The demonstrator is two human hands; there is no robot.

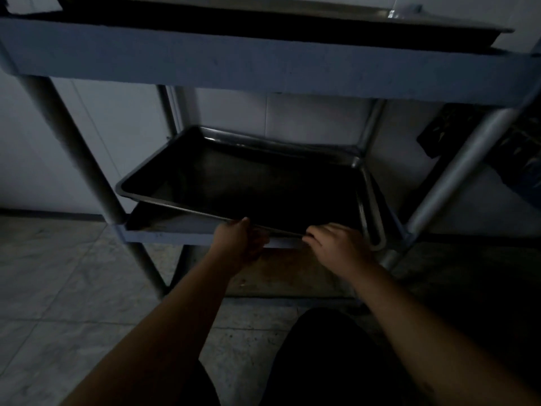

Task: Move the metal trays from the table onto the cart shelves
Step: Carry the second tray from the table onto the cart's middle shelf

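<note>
Setting: dim room, seen from above and in front of a cart with pale shelf edges and round metal posts; tiled floor at lower left.
Left post: slanting from upper left down to the near-left corner of the middle shelf.
Metal tray: dark, shallow, rectangular — sitting crooked on the middle shelf, near-left corner raised above the shelf edge, far-right corner tucked toward the back post.
Left hand: closed over the tray's near rim, thumb on top, fingers curled under and out of sight.
Right hand: just beside the left, also on the near rim, fingers bent down over the edge; how tight the hold is — cannot tell in this light.
Second tray rim: lighter, looped, showing at the right end of the same shelf, partly under the dark tray.
Top shelf: another tray already resting there, only its edge visible.
Step in hand: likely seating this tray onto the middle shelf.
Next move: probably pushing it back and squaring it so it lies flat, then letting go with both hands.
</note>
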